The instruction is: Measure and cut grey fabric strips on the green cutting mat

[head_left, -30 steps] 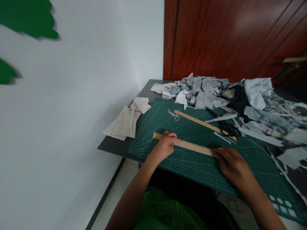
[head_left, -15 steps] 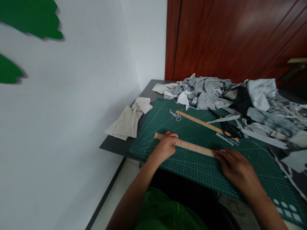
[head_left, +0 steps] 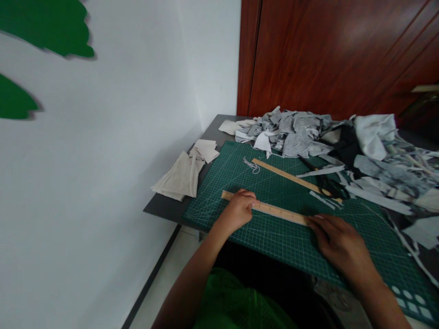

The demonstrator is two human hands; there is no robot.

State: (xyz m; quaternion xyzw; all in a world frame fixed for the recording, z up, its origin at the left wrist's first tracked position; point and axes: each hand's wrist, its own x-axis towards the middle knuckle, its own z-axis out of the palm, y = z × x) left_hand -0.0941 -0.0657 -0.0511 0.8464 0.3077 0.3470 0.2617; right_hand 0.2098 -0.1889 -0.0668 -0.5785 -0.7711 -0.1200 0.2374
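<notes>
I see the right hand (head_left: pixel 343 242) nearest, fingers touching the wooden ruler (head_left: pixel 279 212) at its visible right end; whether they grip, I cannot tell. The left hand (head_left: pixel 239 209) clasps it near the left end. It runs left to right across the green mat (head_left: pixel 274 242), scissors (head_left: pixel 328 183) beyond.

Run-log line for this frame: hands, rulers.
left hand: on near ruler | right hand: on near ruler, farther right | surface: green cutting mat | scissors: across far ruler
</notes>
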